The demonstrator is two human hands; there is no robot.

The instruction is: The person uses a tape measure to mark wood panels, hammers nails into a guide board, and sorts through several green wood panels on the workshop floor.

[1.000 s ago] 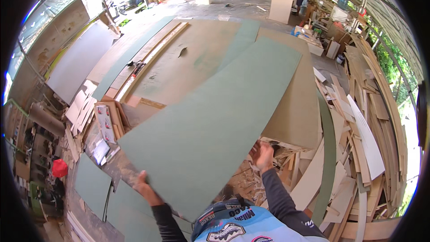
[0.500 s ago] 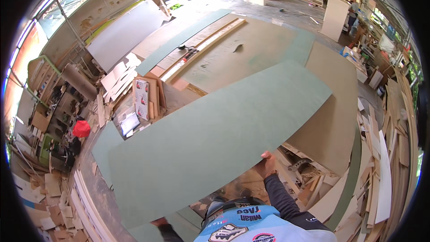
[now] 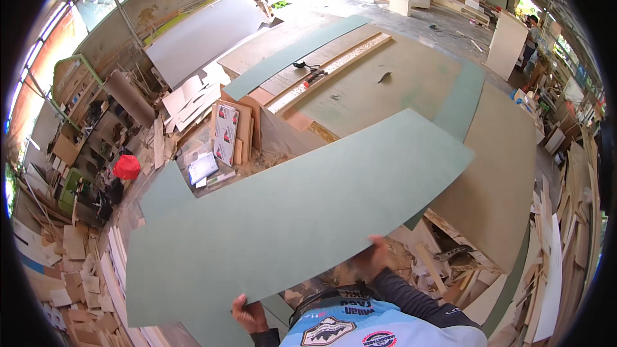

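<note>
A long, pale green board (image 3: 295, 218) stretches across the space in front of me, tilted up toward the right. My left hand (image 3: 249, 315) is closed on its near edge, thumb on top and the other fingers partly out of sight. Farther right, my right hand (image 3: 373, 258) grips the same edge, slightly blurred, with most of its fingers under the board. The board's far right end reaches over a large brown worktable (image 3: 495, 199).
On the worktable lie a long wooden strip (image 3: 334, 71), a red and black tool (image 3: 315, 78) and another green panel (image 3: 459, 99). Wood offcuts (image 3: 77, 302) pile up at left, more (image 3: 553, 250) at right. A distant person (image 3: 531, 38) stands at upper right.
The board has shifted left and toward me, its left end lower. My left hand has come into fuller view on the near edge, while my right hand has moved slightly left and down.
</note>
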